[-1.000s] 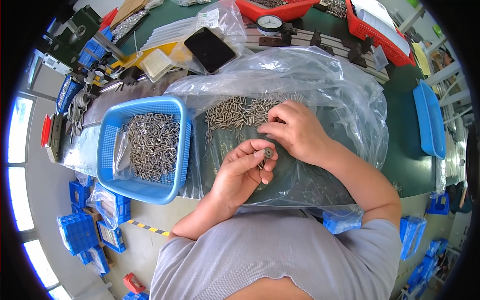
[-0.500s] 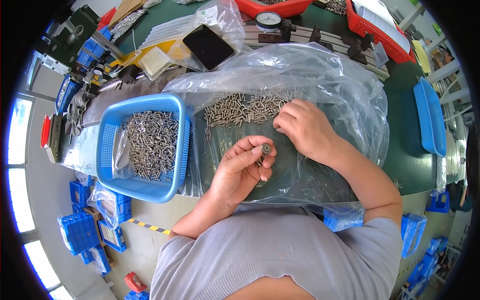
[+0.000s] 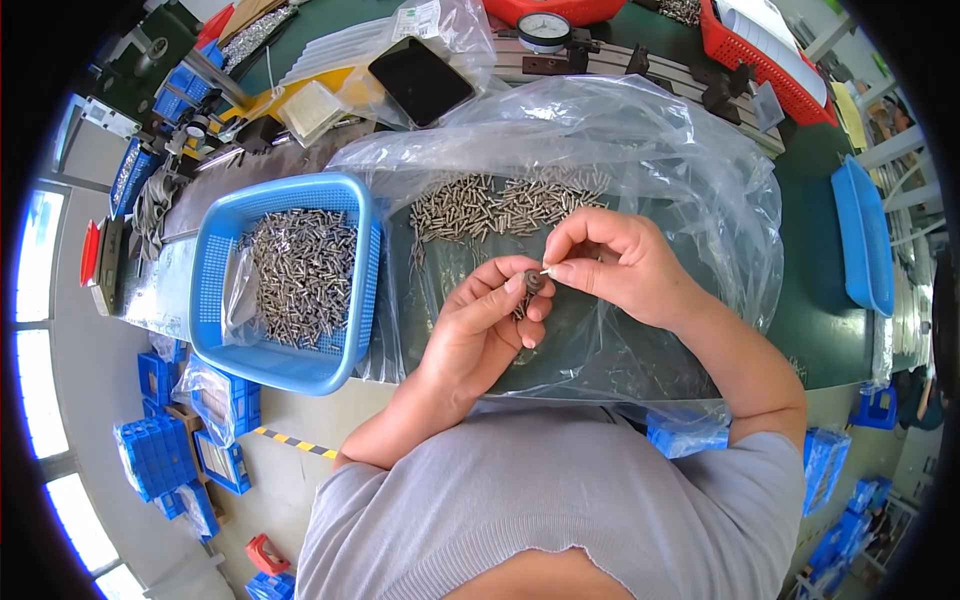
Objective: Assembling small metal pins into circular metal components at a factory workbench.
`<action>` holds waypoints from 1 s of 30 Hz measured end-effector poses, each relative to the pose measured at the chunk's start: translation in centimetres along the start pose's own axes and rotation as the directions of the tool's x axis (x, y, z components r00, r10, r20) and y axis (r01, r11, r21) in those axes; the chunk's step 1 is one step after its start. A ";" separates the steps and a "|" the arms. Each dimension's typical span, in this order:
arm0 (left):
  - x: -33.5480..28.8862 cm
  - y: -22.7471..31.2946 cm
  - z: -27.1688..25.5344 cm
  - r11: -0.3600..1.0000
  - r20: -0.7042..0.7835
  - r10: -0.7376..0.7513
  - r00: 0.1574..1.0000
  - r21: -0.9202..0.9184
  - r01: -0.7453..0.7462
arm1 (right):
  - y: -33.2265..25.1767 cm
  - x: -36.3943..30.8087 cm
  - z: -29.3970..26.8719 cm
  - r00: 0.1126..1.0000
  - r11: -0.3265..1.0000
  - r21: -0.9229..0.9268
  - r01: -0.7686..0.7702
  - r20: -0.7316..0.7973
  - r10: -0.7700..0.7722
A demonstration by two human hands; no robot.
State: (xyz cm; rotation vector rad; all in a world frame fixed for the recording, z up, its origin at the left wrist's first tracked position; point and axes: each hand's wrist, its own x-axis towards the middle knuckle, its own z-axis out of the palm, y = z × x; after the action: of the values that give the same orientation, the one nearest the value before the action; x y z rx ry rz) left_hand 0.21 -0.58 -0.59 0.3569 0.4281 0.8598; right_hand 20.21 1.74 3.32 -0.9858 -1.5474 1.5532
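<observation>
Well left of the round metal piece [image 3: 533,283] stood a blue basket [image 3: 366,280] holding small metal pins [image 3: 300,280]. Next came the left hand [image 3: 475,320], thumb and fingers clamped on the round metal piece at their tips. Beyond that piece lay a loose heap of pins [image 3: 470,207]. Just at its right side, a thin pale pin [image 3: 546,271] jutted from the pinched fingertips of the right hand [image 3: 625,270]; contact with the piece could not be told.
</observation>
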 end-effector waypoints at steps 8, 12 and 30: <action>-0.1 0.0 0.1 0.999 -0.027 -0.020 0.999 0.034 0.021 | 0.0 -0.1 0.2 1.000 1.000 0.005 0.011 0.025 -0.011; -0.1 0.0 0.2 0.999 -0.027 -0.021 0.999 0.035 0.022 | 0.1 -0.2 0.2 1.000 1.000 -0.009 0.008 0.025 -0.008; -0.2 -0.2 0.4 0.995 -0.046 -0.039 0.998 0.086 0.043 | 0.5 -0.3 0.7 0.945 0.841 -0.443 0.310 0.045 -0.325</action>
State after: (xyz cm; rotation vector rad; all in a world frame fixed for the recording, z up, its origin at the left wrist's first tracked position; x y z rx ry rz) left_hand 0.44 -0.91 -0.34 0.4085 0.5140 0.8121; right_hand 19.76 1.18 2.78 -0.9238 -1.9801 0.9640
